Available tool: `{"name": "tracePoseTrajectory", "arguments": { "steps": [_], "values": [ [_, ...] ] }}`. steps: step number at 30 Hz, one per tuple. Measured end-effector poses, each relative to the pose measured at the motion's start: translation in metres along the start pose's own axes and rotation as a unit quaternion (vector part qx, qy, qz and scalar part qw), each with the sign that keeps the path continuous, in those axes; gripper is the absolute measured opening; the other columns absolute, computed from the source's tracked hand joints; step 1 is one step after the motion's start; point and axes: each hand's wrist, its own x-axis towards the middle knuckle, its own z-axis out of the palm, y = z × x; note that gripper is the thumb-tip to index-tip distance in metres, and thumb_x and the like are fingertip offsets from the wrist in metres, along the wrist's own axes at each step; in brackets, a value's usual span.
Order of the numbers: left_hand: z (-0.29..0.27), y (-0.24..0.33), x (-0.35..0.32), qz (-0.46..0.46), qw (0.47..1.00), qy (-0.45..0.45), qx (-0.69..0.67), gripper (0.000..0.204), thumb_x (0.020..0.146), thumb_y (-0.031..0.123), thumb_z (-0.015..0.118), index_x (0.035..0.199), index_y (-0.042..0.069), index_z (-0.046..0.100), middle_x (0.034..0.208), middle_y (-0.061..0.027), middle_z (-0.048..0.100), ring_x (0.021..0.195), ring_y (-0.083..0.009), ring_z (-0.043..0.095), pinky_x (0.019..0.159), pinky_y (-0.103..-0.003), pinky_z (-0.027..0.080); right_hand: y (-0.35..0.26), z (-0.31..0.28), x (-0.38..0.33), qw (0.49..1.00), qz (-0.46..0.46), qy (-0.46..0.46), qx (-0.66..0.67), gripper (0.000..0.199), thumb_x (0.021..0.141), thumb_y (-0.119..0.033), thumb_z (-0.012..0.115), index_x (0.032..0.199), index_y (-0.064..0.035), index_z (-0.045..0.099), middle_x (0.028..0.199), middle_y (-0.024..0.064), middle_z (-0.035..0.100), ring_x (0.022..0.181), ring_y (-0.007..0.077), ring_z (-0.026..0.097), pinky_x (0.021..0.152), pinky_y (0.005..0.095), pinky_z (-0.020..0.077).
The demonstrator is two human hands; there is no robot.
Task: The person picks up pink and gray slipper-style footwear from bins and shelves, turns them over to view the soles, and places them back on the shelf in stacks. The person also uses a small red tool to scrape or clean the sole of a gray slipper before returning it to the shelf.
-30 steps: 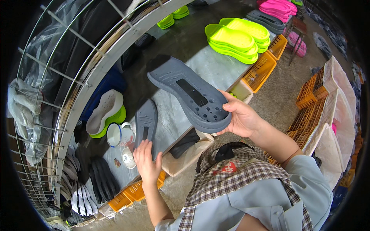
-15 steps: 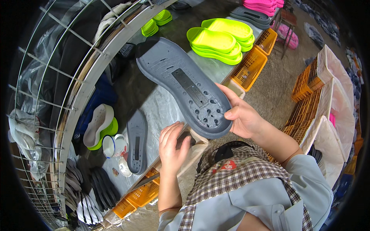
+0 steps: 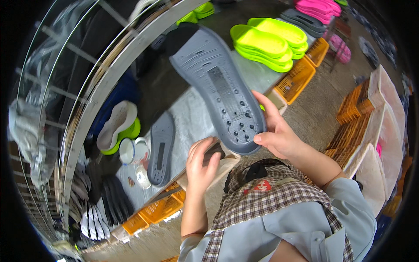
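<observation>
My right hand [image 3: 280,133] grips the heel end of a large grey shoe sole [image 3: 220,94], thumb on its face and fingers along its far side. The sole is held tilted above the table, with its dotted heel end toward me and a dark recessed strip along its middle. My left hand [image 3: 201,163] holds nothing and hovers by the table edge just left of the heel, thumb and fingers apart. A second grey sole [image 3: 161,146] lies on the table to the left of that hand. Beside it stand a white cup [image 3: 126,151] and a small whitish container [image 3: 142,177].
Neon yellow-green soles [image 3: 264,46] are stacked at the back right, with grey soles [image 3: 305,22] and pink soles [image 3: 316,9] beyond. Orange baskets [image 3: 299,81] hang along the table edge. A wire rack [image 3: 83,98] borders the left. Dark soles [image 3: 117,196] lie at the near left.
The held grey sole has turned a little more upright, toe end swinging right. My left hand stays near its heel, still apart from it. The whole view has shifted slightly.
</observation>
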Motion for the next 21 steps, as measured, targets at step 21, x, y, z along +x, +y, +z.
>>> {"name": "tracePoseTrajectory", "arguments": {
  "steps": [21],
  "values": [
    [-0.183,-0.085,-0.060,-0.175,0.921,0.086,0.336,0.039,0.082,0.016,0.068,0.115,-0.001,0.059,0.115,-0.0180,0.062,0.109,-0.0326,0.057,0.096,-0.039,0.042,0.130,-0.017,-0.040,0.934,0.190,-0.109,-0.280,0.029,0.087,-0.006,0.062,0.115,-0.0060,0.053,0.124,0.0099,0.046,0.100,0.0150,0.056,0.081,0.0277,0.0497]
  ]
}}
